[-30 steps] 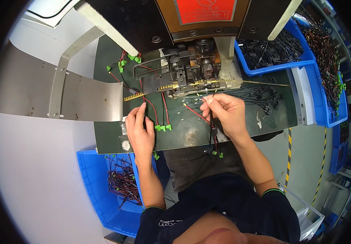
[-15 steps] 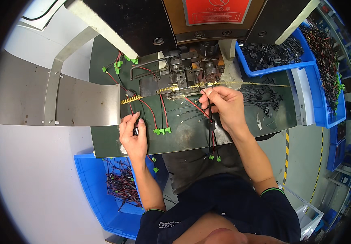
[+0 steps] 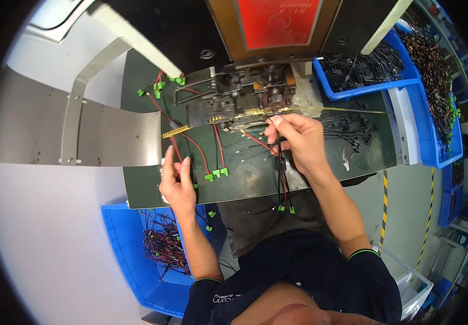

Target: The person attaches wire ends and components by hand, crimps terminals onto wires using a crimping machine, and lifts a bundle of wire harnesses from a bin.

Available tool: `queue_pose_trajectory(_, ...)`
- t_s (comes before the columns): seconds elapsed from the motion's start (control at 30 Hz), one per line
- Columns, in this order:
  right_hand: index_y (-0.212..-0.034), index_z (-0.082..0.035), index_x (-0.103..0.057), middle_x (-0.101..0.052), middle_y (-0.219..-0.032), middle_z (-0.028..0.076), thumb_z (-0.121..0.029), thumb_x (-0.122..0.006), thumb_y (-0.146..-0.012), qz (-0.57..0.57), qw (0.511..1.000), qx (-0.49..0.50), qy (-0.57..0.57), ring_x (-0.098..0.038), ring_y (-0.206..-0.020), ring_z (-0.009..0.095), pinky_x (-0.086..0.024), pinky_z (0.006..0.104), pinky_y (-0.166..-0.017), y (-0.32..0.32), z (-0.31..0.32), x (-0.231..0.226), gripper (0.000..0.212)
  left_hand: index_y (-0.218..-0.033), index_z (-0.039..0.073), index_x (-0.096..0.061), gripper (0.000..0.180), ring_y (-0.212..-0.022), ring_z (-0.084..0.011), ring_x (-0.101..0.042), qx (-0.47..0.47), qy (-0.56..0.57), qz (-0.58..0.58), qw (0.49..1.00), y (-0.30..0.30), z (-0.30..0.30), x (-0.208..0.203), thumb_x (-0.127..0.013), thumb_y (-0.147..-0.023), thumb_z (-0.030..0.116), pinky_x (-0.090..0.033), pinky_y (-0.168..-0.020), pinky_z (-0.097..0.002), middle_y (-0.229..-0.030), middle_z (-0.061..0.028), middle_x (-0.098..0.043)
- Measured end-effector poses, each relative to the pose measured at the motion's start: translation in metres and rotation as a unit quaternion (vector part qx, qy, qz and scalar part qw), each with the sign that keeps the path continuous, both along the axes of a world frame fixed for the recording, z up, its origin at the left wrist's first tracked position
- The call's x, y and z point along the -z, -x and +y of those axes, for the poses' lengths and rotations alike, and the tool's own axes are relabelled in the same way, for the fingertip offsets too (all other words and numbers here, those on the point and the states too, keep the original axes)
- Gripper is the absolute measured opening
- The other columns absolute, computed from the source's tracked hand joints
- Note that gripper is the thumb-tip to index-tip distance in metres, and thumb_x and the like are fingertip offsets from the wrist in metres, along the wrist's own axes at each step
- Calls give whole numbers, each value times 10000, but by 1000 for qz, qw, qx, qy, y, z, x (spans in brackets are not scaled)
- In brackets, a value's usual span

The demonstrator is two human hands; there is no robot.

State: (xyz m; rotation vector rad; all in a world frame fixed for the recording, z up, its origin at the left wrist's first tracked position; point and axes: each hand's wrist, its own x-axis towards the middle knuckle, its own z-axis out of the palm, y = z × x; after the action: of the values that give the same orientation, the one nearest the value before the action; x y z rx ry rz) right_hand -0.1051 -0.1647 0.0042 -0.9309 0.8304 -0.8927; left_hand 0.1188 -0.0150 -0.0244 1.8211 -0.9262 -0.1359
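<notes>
My right hand (image 3: 301,140) is closed, thumb and fingertips pinching a black wire (image 3: 278,138) whose end is at the crimping press die (image 3: 269,103). The wire belongs to a harness with a black cylindrical sleeve (image 3: 280,160); its red and black leads hang to green connectors (image 3: 282,208) over the table edge. My left hand (image 3: 178,181) is at the table's front left, fingers stretched and apart beside a red wire (image 3: 175,147). A brass terminal strip (image 3: 175,131) runs into the press from the left.
Red-black leads with green connectors (image 3: 216,173) lie left of centre on the green table (image 3: 244,187). Black wires (image 3: 353,127) spread to the right. Blue bins of parts stand at the back right (image 3: 375,86) and lower left (image 3: 115,233). A curved metal guard (image 3: 109,138) flanks the left.
My left hand has opened its fingers, and the black sleeve seen in it before no longer shows there. My right hand keeps its pinch at the press, almost still. The head view has shifted slightly.
</notes>
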Motion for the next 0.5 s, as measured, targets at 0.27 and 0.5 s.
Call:
queue_pose_trajectory(0.27, -1023, 16, -586, -707, -942, 119, -167, -481, -1056, 88, 993, -29, 72, -652, -688, 144, -547, 263, -636, 84, 60, -26, 213, -1185, -58, -669, 248, -719, -93, -625, 74, -81, 99, 989, 8, 18, -13, -614, -985, 78, -496, -647, -252, -775, -53, -683)
queue_pose_trajectory(0.5, -866, -14, -588, -631, -725, 146, -155, -537, -1015, 604, 706, 119, 351, -642, -625, 256, -486, 356, -591, 245, 62, -130, 212, -1235, -62, -642, 272, -661, -77, -501, 40, -66, 21, 997, 3, 51, -48, -545, -1018, 70, -410, -588, -217, -844, -55, -638)
